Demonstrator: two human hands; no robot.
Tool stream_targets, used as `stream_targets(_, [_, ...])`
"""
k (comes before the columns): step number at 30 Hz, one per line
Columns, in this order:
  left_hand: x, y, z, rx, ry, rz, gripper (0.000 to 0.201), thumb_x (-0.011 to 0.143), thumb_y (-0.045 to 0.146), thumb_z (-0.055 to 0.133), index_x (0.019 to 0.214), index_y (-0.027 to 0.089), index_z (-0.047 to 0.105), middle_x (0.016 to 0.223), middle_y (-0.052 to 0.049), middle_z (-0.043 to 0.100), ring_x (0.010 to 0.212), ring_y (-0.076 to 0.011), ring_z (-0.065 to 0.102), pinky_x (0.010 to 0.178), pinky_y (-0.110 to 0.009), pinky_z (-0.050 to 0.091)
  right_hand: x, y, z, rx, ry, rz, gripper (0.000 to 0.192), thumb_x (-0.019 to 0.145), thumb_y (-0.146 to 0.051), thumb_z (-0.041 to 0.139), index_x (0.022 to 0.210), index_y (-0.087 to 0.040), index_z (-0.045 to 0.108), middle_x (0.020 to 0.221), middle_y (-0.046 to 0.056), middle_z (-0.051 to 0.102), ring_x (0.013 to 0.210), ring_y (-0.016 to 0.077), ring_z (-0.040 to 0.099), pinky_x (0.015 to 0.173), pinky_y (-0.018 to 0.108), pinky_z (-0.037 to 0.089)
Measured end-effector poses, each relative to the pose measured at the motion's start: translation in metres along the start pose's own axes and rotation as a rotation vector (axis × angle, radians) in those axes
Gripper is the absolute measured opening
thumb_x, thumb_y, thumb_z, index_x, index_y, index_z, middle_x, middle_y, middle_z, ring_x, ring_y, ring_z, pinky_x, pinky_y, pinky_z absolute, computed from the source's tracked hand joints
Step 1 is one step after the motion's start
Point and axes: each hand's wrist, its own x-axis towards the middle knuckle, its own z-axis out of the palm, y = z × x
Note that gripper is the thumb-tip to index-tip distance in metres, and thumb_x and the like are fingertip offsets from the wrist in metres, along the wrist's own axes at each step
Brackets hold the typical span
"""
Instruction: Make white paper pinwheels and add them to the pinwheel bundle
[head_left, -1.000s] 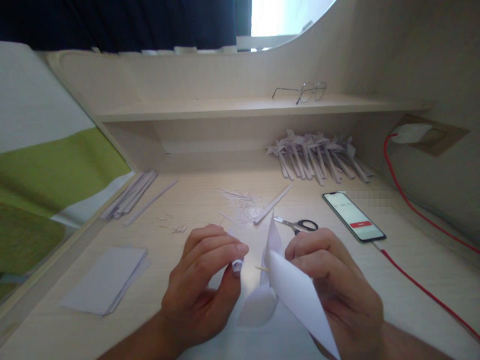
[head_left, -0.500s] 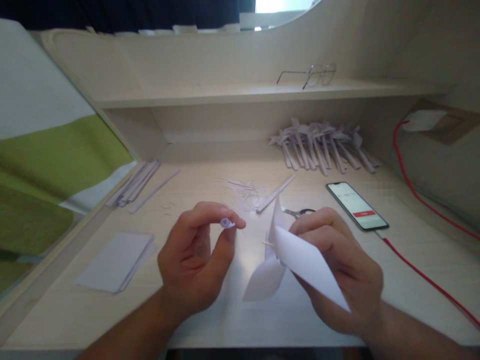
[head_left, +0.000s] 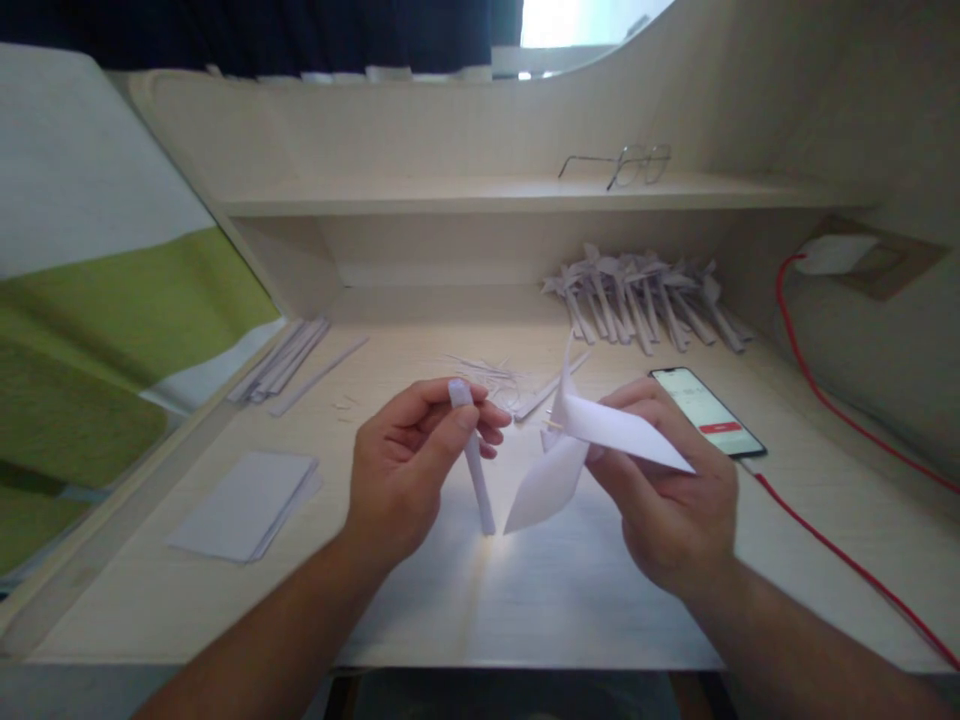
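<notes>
left hand (head_left: 409, 465) pinches rolled paper stick (head_left: 474, 460) near its top, lower end w/ tip on desk (head_left: 600, 600). right hand (head_left: 664, 485) grips folded paper pinwheel (head_left: 592, 445) just beside it. phone (head_left: 706, 411), scissors hidden behind.

Near the middle of the frame, the left hand (head_left: 405, 465) pinched a thin rolled paper stick (head_left: 472, 455) close to its top end, and the stick pointed down toward the table (head_left: 525, 600). Just to the right, the right hand (head_left: 667, 490) held a white folded paper pinwheel (head_left: 585, 445) with its blades spread out. The stick and the pinwheel were near each other but apart. A phone (head_left: 706, 411) with a lit screen lay right of the hands, and a red cable (head_left: 840, 560) ran from it. A heap of finished pinwheels (head_left: 645, 300) lay at the back. A stack of paper sheets (head_left: 244, 505) sat at lower left. Glasses (head_left: 622, 165) rested on the shelf (head_left: 450, 195) up top.
</notes>
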Motion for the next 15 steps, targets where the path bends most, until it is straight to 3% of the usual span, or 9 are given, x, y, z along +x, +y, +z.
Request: stream_targets(15, [0.0033, -0.0025, 0.0015, 0.089, 0.071, 0.076, 0.022, 0.068, 0.017, 0.093, 0.080, 0.019, 0.076, 0.075, -0.001, 0.077, 0.067, -0.0135, 0.072, 0.066, -0.023, 0.061, 0.0010, 0.0011, 0.0008, 0.077, 0.018, 0.077, 0.009, 0.091, -0.017, 0.073, 0.083, -0.019, 0.070, 0.087, 0.003, 0.060, 0.079, 0.0171, 0.056, 0.067, 0.031, 0.046])
